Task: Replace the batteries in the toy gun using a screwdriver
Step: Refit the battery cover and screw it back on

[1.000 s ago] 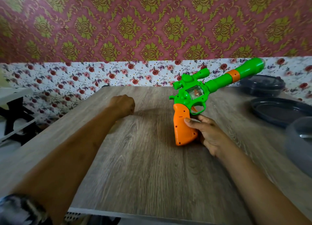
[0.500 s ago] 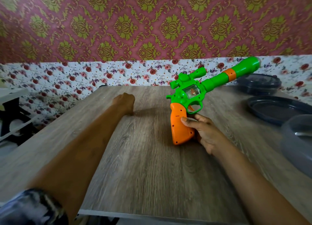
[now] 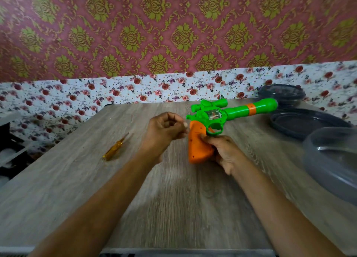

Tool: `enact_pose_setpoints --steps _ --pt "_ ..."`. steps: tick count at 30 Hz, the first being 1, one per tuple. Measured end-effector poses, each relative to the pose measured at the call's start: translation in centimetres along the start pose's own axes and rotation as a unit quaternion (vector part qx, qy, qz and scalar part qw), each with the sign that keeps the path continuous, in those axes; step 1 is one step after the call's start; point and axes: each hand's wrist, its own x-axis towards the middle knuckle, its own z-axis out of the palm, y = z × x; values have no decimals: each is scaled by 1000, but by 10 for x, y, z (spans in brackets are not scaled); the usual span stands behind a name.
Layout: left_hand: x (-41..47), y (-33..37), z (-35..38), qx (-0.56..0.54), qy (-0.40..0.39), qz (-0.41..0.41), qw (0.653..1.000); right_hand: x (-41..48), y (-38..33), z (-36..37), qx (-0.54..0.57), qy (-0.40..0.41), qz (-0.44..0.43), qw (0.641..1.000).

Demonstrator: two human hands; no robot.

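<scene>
Head view, and here's the count: one toy gun (image 3: 214,115), one screwdriver (image 3: 115,147), my two hands, and three dishes off to my right. My right hand (image 3: 224,152) is wrapped around the orange grip (image 3: 197,146) from the far side, thumb pressed on its face, holding the gun upright over the middle of the tabletop (image 3: 173,199). Its green barrel (image 3: 251,109) with one orange band points right, and there's a single scope on top. The butt sits low, but I cannot tell whether it touches the wood. My left hand (image 3: 164,130) is up in the air just beside the grip, fingers curled in and fingertips bunched toward it. It's blurred, so I cannot tell if it pinches anything. The amber-handled screwdriver lies alone on the tabletop well to the left, tip pointing away from me, and neither hand is on it. Over on the right are a dark lidded bowl (image 3: 282,94) at the back, a dark shallow tray (image 3: 309,124) in front of it, and a clear grey bowl (image 3: 332,170) nearest me. A second ago my left hand was a fist resting on the tabletop where the screwdriver now shows. It has lifted and crossed to the gun, and the barrel has dropped from a steep upward tilt to nearly level.
</scene>
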Motion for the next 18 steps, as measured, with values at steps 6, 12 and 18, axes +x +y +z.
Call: enact_pose_setpoints --steps 6,12,18 --pt "-7 -16 0 27 -21 1 999 3 1 -1 7 11 10 1000" --pt "-7 -21 -3 0 -46 -26 999 6 1 -2 -8 9 11 1000" --pt "-7 -21 -3 -25 -54 -42 997 3 0 -2 -7 1 11 1000"
